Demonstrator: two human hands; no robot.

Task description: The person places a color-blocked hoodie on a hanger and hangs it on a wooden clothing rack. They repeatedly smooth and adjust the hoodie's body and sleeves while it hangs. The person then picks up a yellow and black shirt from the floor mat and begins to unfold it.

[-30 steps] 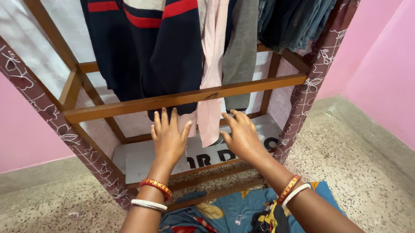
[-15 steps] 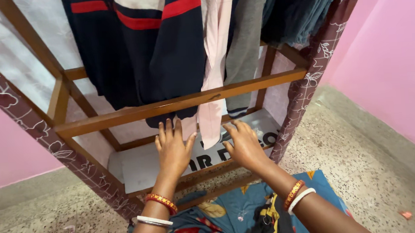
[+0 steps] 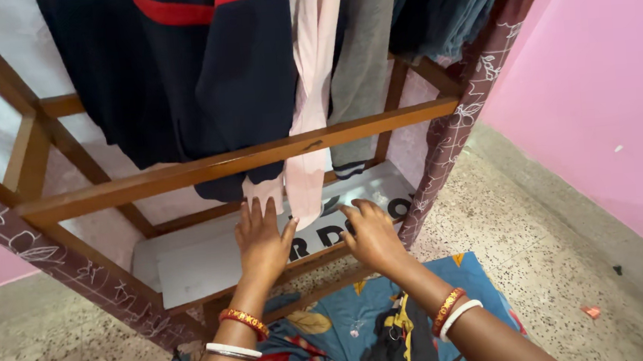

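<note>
Both open, empty: left hand (image 3: 262,241) and right hand (image 3: 373,233) over white board (image 3: 214,259), long axis left-right.

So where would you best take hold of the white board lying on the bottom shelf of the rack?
Probably by the front long edge of the white board, coming from the open front, below the front crossbar. It lies flat, so only edges offer purchase, and hanging clothes crowd it from above. Both hands, left hand and right hand, are open at that edge.

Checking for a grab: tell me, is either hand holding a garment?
No, both the left hand and right hand are open, holding nothing.
</note>
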